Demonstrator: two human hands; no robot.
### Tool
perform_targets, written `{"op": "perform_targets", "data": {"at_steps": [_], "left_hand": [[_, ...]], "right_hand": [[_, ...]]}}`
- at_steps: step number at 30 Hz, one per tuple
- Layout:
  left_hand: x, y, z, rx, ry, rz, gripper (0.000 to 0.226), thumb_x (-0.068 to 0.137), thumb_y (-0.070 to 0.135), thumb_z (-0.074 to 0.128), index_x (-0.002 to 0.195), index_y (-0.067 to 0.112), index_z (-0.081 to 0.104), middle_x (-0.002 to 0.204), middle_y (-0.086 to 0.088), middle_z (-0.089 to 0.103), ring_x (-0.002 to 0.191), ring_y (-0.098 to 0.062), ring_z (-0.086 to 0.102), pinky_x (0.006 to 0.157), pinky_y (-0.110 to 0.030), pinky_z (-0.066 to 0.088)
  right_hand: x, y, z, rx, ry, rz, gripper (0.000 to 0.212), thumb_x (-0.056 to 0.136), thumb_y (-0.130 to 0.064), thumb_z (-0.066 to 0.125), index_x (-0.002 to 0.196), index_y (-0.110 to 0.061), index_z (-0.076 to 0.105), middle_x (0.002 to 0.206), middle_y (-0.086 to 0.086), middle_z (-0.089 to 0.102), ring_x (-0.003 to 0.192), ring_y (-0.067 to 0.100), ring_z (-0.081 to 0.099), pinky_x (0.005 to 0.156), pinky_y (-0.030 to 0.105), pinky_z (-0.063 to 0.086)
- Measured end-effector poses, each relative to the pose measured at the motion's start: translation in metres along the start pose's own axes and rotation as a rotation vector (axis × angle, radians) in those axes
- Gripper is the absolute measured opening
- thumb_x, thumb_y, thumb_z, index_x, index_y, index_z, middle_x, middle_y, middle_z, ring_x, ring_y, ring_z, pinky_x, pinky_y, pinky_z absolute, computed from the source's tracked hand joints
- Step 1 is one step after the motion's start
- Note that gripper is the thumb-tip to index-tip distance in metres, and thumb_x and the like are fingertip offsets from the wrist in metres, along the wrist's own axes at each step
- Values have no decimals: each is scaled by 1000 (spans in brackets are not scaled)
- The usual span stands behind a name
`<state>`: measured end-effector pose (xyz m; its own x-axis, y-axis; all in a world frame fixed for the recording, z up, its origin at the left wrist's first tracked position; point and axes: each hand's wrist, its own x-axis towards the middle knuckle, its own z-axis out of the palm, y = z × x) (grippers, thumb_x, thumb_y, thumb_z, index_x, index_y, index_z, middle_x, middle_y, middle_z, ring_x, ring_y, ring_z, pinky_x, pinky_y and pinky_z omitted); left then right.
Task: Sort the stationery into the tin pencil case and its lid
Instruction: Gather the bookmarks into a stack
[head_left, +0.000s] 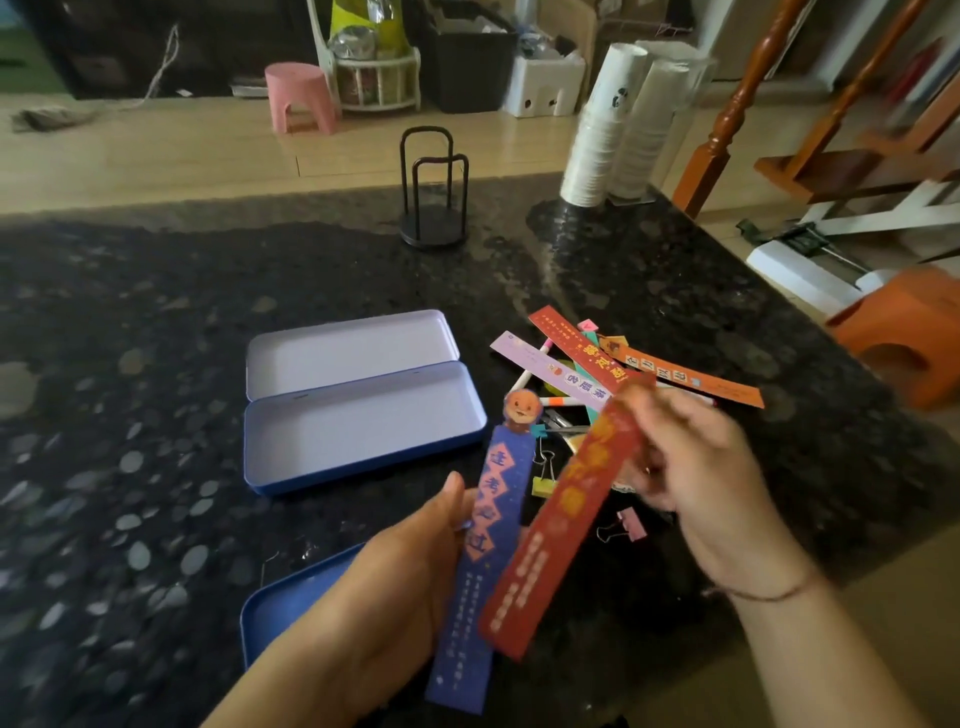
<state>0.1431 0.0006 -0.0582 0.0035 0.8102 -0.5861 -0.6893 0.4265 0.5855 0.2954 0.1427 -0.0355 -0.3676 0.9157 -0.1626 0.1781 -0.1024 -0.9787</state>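
A blue bookmark (488, 551) is held in the left hand (384, 587), thumb pressed on its edge; a red bookmark (561, 525) is pinched by the right hand (691, 462). Both should be stacked flat (ends aligned) and laid lengthwise into the open tin pencil case (363, 426), far left on the bench (130, 415).

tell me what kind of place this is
Probably a home, at a dark stone counter: a pink stool on wood flooring, stacked paper cups, and a wooden stair banister behind.

open blue tin pencil case (363, 431) and lid (348, 353) lie empty mid-countertop; bookmarks, pens and clips (597, 379) piled toward right edge.
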Motion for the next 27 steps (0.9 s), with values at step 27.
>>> {"op": "perform_targets", "data": {"at_steps": [27], "left_hand": [[-7,-7,-7,587,258,450,31,96,2,48,116,24,57,96,-2,73,76,-25,72,69,-41,59]], "right_hand": [[-4,8,-45,-482,-87,170,17,83,-14,68,66,-9,67,55,5,66,43,21,57,35,18,30]]}}
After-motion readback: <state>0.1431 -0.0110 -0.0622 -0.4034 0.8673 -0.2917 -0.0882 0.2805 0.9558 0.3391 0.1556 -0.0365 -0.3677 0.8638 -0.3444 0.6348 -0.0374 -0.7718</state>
